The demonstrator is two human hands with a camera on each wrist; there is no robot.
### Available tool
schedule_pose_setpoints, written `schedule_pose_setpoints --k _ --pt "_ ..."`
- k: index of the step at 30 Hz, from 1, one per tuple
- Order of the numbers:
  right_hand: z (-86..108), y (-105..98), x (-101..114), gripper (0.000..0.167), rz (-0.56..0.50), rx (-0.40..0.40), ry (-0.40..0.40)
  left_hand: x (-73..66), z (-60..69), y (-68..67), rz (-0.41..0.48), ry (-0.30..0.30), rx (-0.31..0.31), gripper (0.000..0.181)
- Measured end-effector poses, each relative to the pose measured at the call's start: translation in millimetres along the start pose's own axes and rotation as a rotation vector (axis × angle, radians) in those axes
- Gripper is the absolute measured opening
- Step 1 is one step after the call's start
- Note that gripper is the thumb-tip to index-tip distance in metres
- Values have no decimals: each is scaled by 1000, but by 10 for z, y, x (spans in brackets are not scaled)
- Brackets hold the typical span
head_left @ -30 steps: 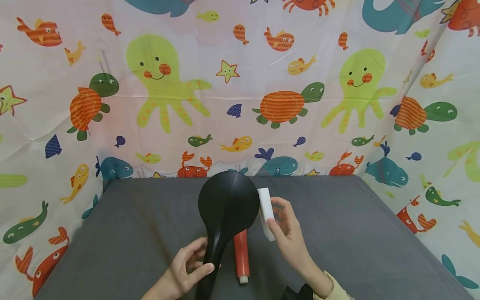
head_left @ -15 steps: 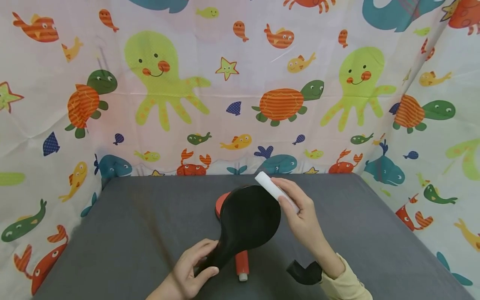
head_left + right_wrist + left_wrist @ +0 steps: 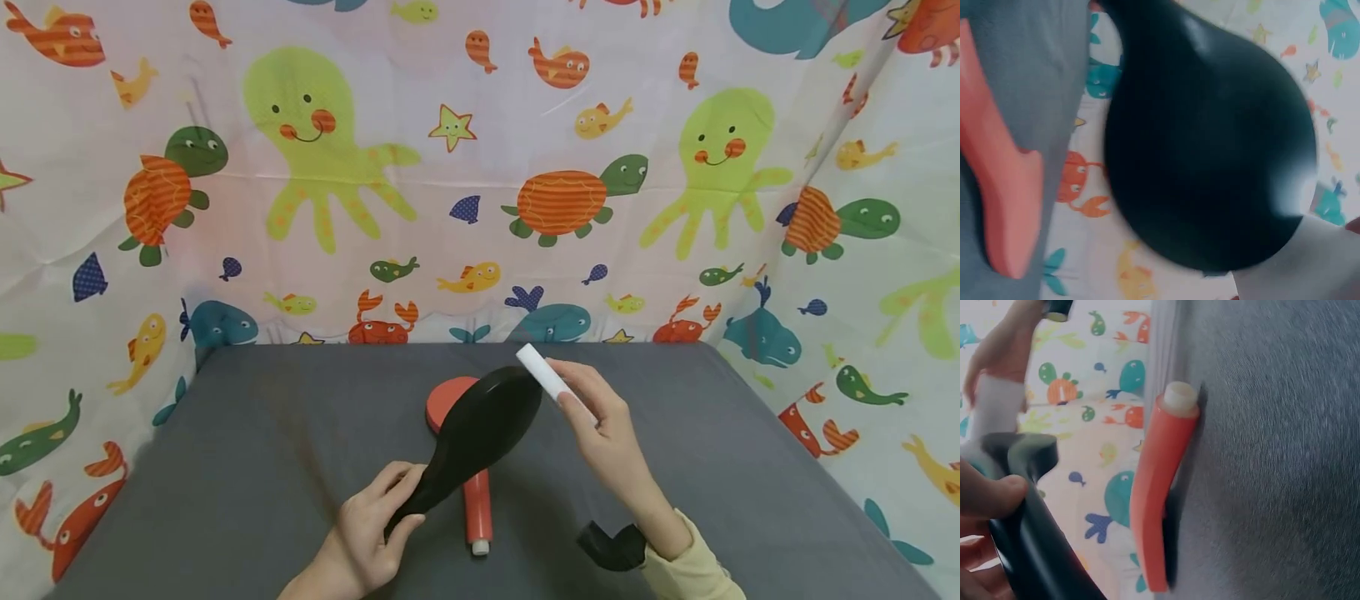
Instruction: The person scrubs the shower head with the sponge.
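My left hand [image 3: 367,529] grips the handle of a black round-headed object [image 3: 487,417], which is held tilted above the table. Between the thumb and fingers of my right hand [image 3: 611,433] is a white block [image 3: 545,373], at the upper right edge of the black head. The right wrist view has the black head [image 3: 1210,144] large, with the white block [image 3: 1304,262] at its lower edge. Below the black object lies a red one with a round head [image 3: 450,398] and a handle [image 3: 478,512] ending in a white tip.
A black curved piece [image 3: 613,547] lies by my right wrist. The grey-covered table [image 3: 300,433] reaches back to a curtain [image 3: 450,183] printed with sea animals. A blurred dark streak crosses the left side of the head view.
The black object has tilted and turned, its head swinging right and then narrowing edge-on. My right hand has moved up and right, tilting the white block. More of the red head shows.
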State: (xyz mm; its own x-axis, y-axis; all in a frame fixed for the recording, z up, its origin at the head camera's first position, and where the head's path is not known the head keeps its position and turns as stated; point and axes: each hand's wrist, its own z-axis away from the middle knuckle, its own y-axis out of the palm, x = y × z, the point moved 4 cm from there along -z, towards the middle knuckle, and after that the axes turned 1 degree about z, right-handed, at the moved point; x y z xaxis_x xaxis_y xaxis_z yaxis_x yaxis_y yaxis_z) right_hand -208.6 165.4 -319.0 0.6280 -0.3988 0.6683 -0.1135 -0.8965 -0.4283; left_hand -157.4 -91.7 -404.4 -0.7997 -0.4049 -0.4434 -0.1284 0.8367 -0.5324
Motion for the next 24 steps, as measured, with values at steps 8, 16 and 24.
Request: schedule_pose_setpoints --k 8,16,24 --pt "-77 59 231 41 103 31 -185 -80 -8 -41 -148 21 -22 45" --pt "-92 -19 -156 30 176 83 139 -141 -31 -50 -235 68 -59 34" --pt "-84 -21 89 38 135 -1 -30 -196 -69 -42 -349 123 -99 40"
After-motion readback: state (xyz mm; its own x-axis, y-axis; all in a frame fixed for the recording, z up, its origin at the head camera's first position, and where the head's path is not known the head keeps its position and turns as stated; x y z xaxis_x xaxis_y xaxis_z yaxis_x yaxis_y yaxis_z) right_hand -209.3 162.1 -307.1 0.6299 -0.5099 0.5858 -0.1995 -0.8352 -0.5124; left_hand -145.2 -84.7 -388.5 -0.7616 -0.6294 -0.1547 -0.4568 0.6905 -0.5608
